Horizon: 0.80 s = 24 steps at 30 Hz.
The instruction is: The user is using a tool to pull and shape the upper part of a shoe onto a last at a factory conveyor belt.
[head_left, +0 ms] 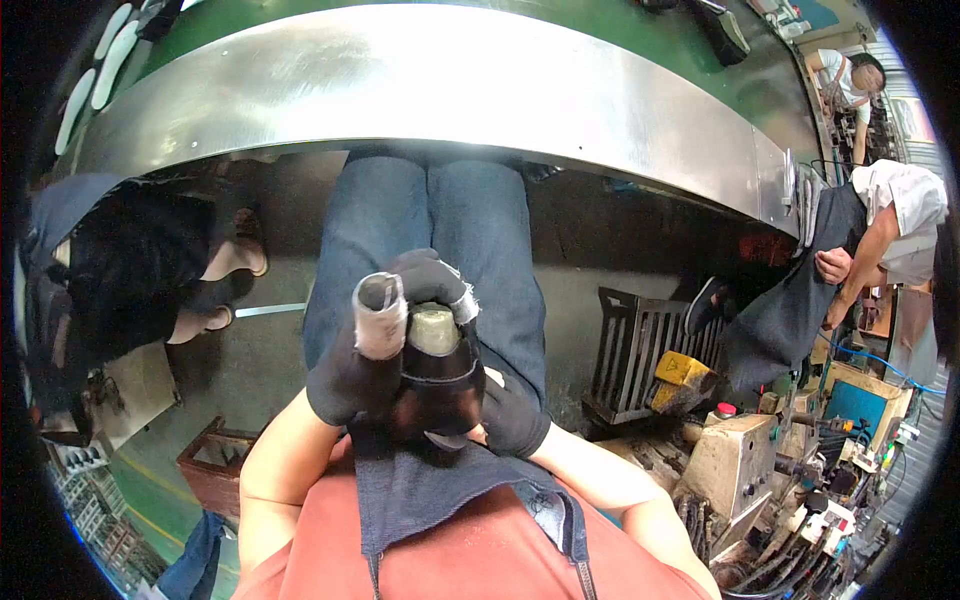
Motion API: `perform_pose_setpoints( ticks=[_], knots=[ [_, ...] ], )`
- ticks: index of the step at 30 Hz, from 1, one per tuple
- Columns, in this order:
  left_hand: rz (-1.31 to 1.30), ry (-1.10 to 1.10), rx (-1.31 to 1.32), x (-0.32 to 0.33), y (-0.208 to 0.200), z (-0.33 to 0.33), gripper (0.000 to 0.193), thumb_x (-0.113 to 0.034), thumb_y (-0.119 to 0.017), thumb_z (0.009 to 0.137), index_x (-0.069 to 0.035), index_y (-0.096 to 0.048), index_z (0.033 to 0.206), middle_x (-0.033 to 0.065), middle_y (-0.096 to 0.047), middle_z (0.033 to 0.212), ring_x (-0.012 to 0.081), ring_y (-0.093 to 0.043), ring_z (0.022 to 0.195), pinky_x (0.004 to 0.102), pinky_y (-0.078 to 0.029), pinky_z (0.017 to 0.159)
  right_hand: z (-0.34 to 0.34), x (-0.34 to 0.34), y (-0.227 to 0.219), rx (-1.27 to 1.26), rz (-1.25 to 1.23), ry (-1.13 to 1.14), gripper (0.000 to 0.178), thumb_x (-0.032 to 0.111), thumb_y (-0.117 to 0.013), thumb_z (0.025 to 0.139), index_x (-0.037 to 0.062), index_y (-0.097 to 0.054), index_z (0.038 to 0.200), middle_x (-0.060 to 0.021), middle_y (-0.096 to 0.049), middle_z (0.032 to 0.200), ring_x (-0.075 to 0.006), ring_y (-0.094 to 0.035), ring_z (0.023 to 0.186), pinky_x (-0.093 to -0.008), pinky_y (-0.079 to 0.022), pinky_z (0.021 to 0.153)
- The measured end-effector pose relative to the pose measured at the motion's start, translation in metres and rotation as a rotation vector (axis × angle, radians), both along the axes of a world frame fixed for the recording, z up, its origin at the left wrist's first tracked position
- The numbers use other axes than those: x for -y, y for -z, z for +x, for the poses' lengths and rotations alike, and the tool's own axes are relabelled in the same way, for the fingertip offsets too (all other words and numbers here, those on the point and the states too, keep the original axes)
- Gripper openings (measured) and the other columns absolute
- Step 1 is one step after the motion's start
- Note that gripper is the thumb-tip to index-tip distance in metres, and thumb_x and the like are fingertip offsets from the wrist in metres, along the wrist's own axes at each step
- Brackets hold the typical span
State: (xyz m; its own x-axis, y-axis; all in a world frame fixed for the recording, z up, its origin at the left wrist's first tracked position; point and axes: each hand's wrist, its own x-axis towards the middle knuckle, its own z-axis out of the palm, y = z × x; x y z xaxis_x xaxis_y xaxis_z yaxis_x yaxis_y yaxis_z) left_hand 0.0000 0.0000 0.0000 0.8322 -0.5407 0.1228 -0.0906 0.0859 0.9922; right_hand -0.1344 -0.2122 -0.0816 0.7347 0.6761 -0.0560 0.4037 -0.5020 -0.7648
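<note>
A dark, glossy shoe (pixel 438 402) is held upright over my lap, close to my chest. The greenish-grey top of a shoe last (pixel 434 331) shows in its opening. My left hand (pixel 348 372), in a dark glove, grips the shoe from the left side and far end. Frayed whitish covers wrap its thumb and a fingertip. On the shoe's right side is my gloved right hand (pixel 513 414), closed against it, its fingers partly hidden behind the shoe. Beneath both hands, a dark blue apron (pixel 420 490) lies over my red top.
Ahead runs a green conveyor (pixel 560 20) with a broad metal edge (pixel 430 80); white insoles (pixel 115 62) and a dark shoe (pixel 722 38) lie on it. At right are a slatted metal rack (pixel 640 350), a yellow pedal (pixel 685 370), a machine (pixel 730 465) and co-workers. Another person sits at left.
</note>
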Motion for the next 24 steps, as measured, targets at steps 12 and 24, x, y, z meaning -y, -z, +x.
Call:
perform_pose_setpoints(
  ticks=[12,24],
  knots=[
    [-0.578,0.038,-0.610,-0.027,0.086,0.007,0.055,-0.048,-0.045,0.098,0.000,-0.055,0.122,0.0157,-0.062,0.111,0.0277,-0.062,0.105,0.0409,-0.049,0.097,0.027,-0.017,-0.048,0.328,0.164,0.142,0.032,0.031,-0.068,0.085,0.0032,-0.058,0.097,-0.0184,-0.058,0.108,-0.0373,-0.059,0.097,-0.0442,-0.049,0.080],
    [0.676,-0.566,-0.022,0.027,0.055,-0.035,0.065,-0.017,-0.063,0.087,0.005,-0.039,0.143,0.0289,-0.048,0.140,0.0339,-0.048,0.132,0.0411,-0.040,0.108,0.136,-0.002,-0.068,-0.995,0.453,0.555,0.053,0.049,-0.037,0.104,0.0032,-0.061,0.096,-0.0069,-0.063,0.070,-0.0140,-0.062,0.063,-0.0286,-0.050,0.061]
  ],
)
